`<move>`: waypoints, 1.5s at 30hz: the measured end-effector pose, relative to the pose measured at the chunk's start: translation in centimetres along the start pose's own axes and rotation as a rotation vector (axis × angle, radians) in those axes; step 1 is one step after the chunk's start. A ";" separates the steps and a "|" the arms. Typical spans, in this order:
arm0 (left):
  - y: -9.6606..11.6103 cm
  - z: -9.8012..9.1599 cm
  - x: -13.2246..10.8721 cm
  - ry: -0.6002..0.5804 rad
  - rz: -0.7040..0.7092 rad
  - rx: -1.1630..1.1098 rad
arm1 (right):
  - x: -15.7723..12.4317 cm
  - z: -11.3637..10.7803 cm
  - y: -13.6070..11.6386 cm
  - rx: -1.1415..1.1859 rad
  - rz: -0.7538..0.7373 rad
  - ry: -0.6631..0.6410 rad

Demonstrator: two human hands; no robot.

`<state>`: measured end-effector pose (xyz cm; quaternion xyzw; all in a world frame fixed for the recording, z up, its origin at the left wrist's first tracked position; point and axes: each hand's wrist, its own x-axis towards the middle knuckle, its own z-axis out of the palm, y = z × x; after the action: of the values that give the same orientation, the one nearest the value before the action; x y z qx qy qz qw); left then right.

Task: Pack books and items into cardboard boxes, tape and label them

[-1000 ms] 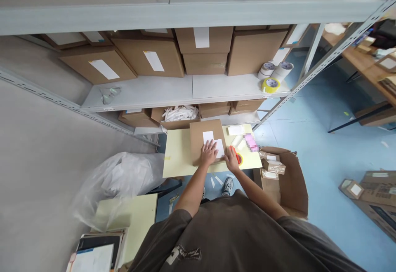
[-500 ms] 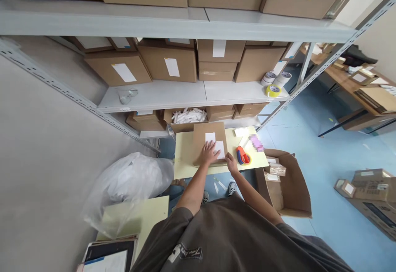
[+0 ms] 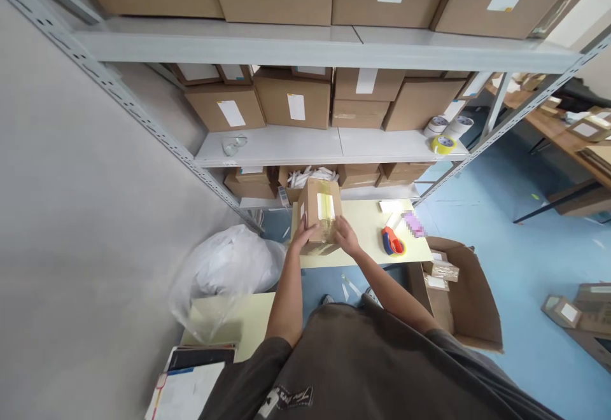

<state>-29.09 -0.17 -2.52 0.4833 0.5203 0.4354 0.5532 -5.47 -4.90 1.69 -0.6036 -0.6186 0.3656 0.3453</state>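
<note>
A brown cardboard box with a white label and clear tape stands tilted up over the left part of a pale yellow table. My left hand grips its left side. My right hand holds its right lower edge. Both hands have fingers wrapped on the box. An orange and blue tape dispenser lies on the table to the right of my right hand, apart from it.
Grey metal shelving with several labelled cardboard boxes stands behind the table; tape rolls sit at its right end. An open carton with small boxes stands on the blue floor at right. A clear plastic bag lies at left.
The box lay flat on the table with my left hand pressing its label; now both hands have raised it and tipped it up. The camera has swung left.
</note>
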 end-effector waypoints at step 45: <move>9.4 65.3 -4.9 -1.319 -0.079 0.026 | -29.3 -40.2 18.4 0.351 0.577 1.224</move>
<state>35.77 -8.88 6.99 0.6358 0.0950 0.0212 0.7657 39.50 -32.67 5.95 -0.7765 -0.0594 0.1314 0.6133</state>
